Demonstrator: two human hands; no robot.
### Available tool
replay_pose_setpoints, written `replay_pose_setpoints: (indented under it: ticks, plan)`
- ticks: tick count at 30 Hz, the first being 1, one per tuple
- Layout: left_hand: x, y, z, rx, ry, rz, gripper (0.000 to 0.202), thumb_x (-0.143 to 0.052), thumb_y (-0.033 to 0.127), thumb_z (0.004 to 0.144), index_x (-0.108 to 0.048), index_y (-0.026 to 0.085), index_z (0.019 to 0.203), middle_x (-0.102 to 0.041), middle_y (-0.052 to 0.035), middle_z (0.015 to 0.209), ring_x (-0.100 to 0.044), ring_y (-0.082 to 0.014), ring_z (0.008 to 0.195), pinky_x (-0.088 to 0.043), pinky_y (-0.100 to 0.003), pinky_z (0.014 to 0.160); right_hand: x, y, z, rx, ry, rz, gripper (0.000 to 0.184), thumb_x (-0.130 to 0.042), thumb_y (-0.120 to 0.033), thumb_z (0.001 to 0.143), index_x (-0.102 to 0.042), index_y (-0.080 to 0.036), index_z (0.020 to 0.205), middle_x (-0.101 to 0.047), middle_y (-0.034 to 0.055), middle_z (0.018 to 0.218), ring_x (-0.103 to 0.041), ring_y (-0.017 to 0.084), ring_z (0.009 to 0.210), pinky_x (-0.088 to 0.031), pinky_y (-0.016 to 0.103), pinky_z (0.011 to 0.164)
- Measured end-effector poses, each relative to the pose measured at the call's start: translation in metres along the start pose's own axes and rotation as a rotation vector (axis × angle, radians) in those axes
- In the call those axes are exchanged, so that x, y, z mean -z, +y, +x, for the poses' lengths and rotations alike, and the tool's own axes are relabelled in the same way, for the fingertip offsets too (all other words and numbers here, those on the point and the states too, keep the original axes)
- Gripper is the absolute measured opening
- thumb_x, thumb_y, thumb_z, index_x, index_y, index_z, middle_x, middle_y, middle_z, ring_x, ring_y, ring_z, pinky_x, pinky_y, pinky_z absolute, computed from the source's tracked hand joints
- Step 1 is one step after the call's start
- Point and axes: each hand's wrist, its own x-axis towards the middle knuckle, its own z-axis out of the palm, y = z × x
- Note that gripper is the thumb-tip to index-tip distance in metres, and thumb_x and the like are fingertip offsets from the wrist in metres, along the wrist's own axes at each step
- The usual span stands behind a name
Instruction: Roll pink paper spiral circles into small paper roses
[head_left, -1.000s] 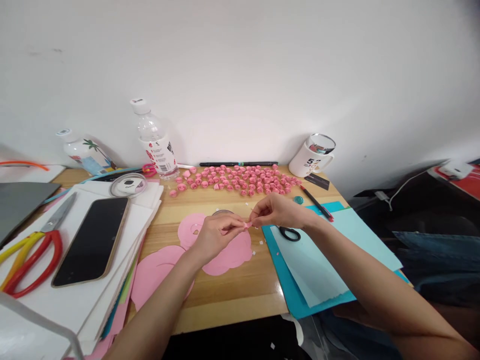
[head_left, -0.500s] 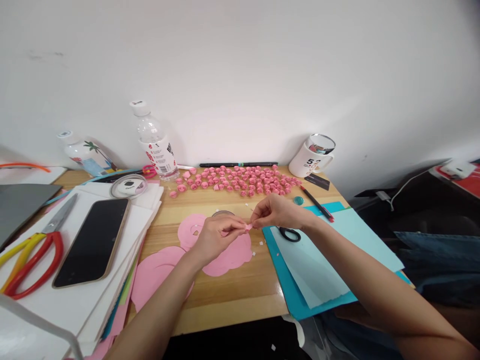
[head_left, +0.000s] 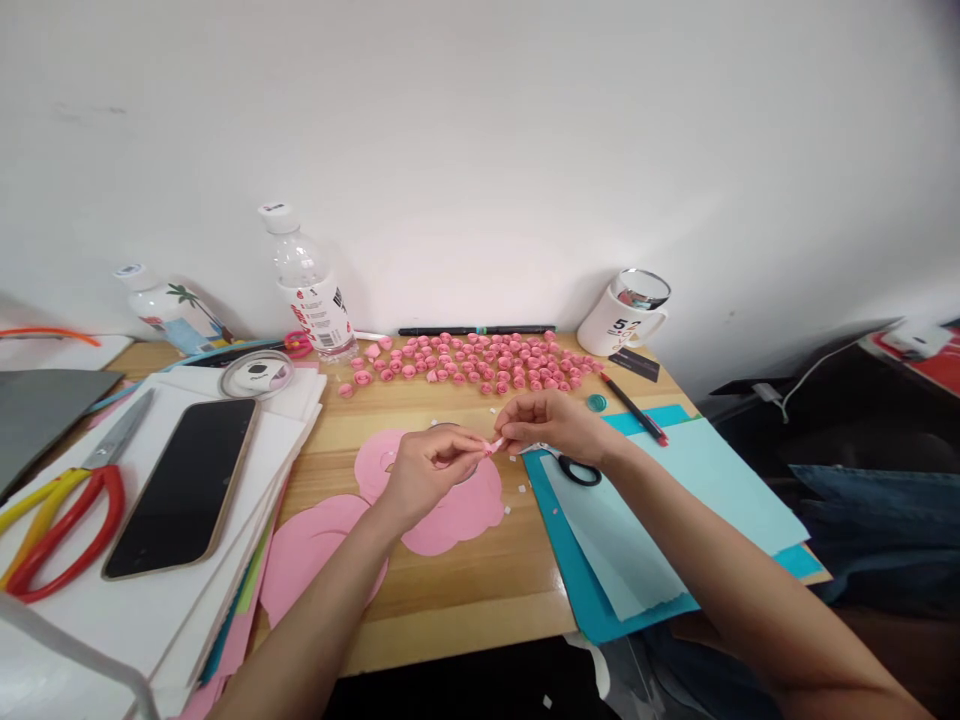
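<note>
Above the middle of the wooden desk, my left hand (head_left: 437,470) pinches a small rolled piece of pink paper (head_left: 490,450) between thumb and fingers. My right hand (head_left: 546,422) meets it from the right, its fingertips closed on the far end of the same piece, where a pale bit shows. Most of the piece is hidden by the fingers. Beneath the left hand lie pink paper cut-outs (head_left: 450,520) with wavy edges. Black-handled scissors (head_left: 580,471) lie partly under my right wrist.
Many pink paper rosettes (head_left: 487,360) cover the desk's back. Behind them lies a black pen (head_left: 442,330); a water bottle (head_left: 315,290) and white mug (head_left: 619,318) flank them. A phone (head_left: 184,490) and red-yellow scissors (head_left: 75,510) sit left, blue paper (head_left: 675,520) right.
Both hands have shifted slightly up and left with the pink piece between them. The right fingers have curled in more, and more of the black-handled scissors shows.
</note>
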Motion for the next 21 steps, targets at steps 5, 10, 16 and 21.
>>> replay_pose_setpoints:
  ticks: [5, 10, 16, 21]
  plan:
    - [0.003, 0.000, 0.002, 0.061, 0.181, -0.069, 0.005, -0.071, 0.021, 0.069, -0.072, 0.017, 0.071, -0.072, -0.0065, 0.082, -0.067, -0.0181, 0.080, -0.056, -0.029, 0.074, -0.026, 0.006, -0.002, 0.310, 0.491, -0.100, 0.016, -0.066, -0.032, 0.073, -0.064, -0.018, 0.080, -0.064, 0.0062, 0.090, -0.063, 0.015, 0.071, -0.054, 0.029, 0.062]
    - [0.004, 0.001, 0.004, 0.090, 0.257, -0.131, 0.008, -0.074, 0.021, 0.066, -0.072, 0.016, 0.071, -0.072, -0.0056, 0.081, -0.068, -0.0180, 0.078, -0.057, -0.031, 0.075, -0.050, 0.003, -0.002, 0.535, 0.652, -0.392, 0.010, -0.060, -0.029, 0.079, -0.066, -0.022, 0.076, -0.063, 0.0052, 0.080, -0.060, 0.017, 0.070, -0.054, 0.031, 0.060]
    - [0.006, 0.002, 0.004, 0.009, 0.209, -0.161, 0.006, -0.073, 0.018, 0.066, -0.071, 0.017, 0.072, -0.071, -0.0060, 0.084, -0.067, -0.0176, 0.078, -0.056, -0.031, 0.075, -0.055, 0.007, 0.007, 0.452, 0.578, -0.367, 0.014, -0.060, -0.031, 0.079, -0.070, -0.021, 0.079, -0.069, 0.0062, 0.077, -0.063, 0.018, 0.067, -0.054, 0.033, 0.062]
    - [0.008, 0.000, 0.002, -0.030, 0.162, -0.144, 0.005, -0.070, 0.017, 0.069, -0.072, 0.017, 0.074, -0.071, -0.0068, 0.084, -0.067, -0.0181, 0.080, -0.056, -0.032, 0.076, -0.048, 0.008, 0.009, 0.261, 0.456, 0.004, 0.019, -0.067, -0.037, 0.073, -0.070, -0.019, 0.076, -0.070, 0.0044, 0.070, -0.065, 0.018, 0.064, -0.055, 0.033, 0.064]
